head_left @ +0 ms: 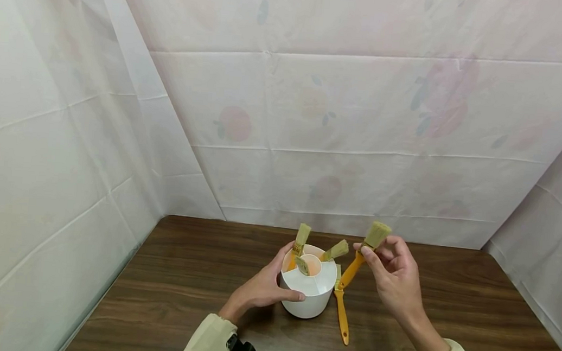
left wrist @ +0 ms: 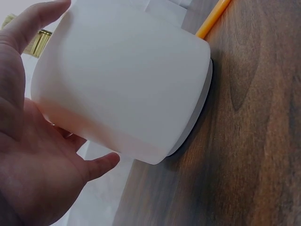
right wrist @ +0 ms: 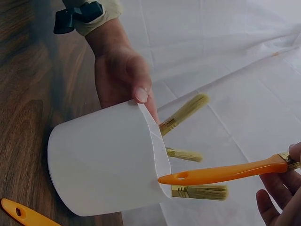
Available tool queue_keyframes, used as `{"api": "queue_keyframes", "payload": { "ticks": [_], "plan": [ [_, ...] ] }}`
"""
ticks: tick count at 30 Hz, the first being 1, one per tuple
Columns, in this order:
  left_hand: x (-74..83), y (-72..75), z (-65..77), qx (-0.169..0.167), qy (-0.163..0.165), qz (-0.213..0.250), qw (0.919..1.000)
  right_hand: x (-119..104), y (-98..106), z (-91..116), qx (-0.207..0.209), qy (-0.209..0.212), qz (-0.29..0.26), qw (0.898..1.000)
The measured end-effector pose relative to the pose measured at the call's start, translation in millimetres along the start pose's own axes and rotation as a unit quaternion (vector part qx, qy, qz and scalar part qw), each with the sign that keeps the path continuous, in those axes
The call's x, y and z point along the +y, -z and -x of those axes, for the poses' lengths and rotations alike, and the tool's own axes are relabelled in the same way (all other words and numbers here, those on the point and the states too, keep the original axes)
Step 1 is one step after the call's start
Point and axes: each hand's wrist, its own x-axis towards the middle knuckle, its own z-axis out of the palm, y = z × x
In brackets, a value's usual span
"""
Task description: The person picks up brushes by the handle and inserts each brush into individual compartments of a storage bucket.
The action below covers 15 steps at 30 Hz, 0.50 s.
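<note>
A white round organizer (head_left: 307, 303) with divided compartments stands upright on the table. My left hand (head_left: 264, 287) grips it from the left, thumb over the near rim and fingers round the far side. Three paintbrushes stand in it bristles up: one at the left (head_left: 301, 238), one at the back right (head_left: 336, 249) and a lower one (head_left: 302, 265) by the central ring. My right hand (head_left: 398, 279) pinches another paintbrush (right wrist: 225, 172) near its metal ferrule, bristles up. Its orange handle slants down toward the organizer, the tip overlapping the rim in the right wrist view.
One more paintbrush (head_left: 342, 318) lies on the dark wooden table (head_left: 179, 299), just right of the organizer, with its handle toward me. White sheeting (head_left: 358, 186) with faint fruit prints hangs behind the table and along both sides.
</note>
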Motion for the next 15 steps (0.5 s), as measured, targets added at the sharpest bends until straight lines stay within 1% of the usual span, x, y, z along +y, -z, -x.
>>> {"api": "queue_keyframes", "payload": {
  "ticks": [4, 15],
  "plan": [
    [-0.2, 0.5, 0.7, -0.003, -0.004, 0.001, 1.0000, -1.0, -1.8, -1.0, -0.003, 0.009, -0.005, 1.000],
    [-0.1, 0.8, 0.5, -0.006, -0.011, 0.010, 0.9999, -2.2, -6.2, -2.9, -0.014, 0.013, 0.020, 1.000]
  ]
}}
